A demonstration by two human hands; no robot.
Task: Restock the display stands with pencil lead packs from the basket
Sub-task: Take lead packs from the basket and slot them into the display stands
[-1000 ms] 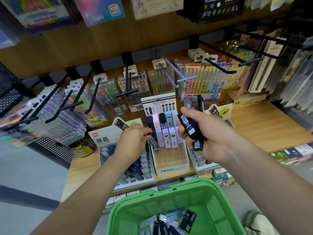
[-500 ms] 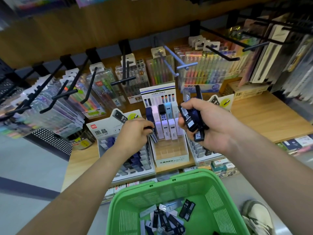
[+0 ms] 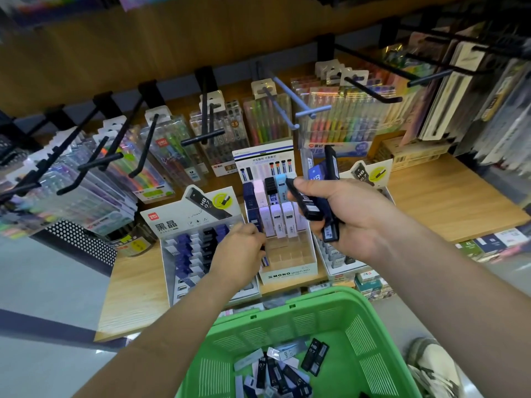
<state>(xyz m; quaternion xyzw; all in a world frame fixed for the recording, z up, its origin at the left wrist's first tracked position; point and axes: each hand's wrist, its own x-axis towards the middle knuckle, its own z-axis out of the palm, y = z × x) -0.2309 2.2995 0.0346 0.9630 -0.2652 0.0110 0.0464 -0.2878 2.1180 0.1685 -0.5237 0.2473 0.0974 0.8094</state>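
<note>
Dark pencil lead packs (image 3: 311, 203), a bundle clenched in my right grip (image 3: 353, 219), held above the "MONO graph MG" stand (image 3: 287, 275). Further loose packs (image 3: 287, 366), printed "HB 0.7", lie in the green basket (image 3: 316, 295) below. My left grip (image 3: 241, 254) curls at the seam between that stand and the deli "黑晶" stand (image 3: 184, 222), header "HB 0.7"; I cannot tell whether it holds anything. Both stands sit on the wooden surface (image 3: 448, 202).

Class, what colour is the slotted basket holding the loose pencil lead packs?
Bright green. The basket shows best in the head view, the only one given.
</note>
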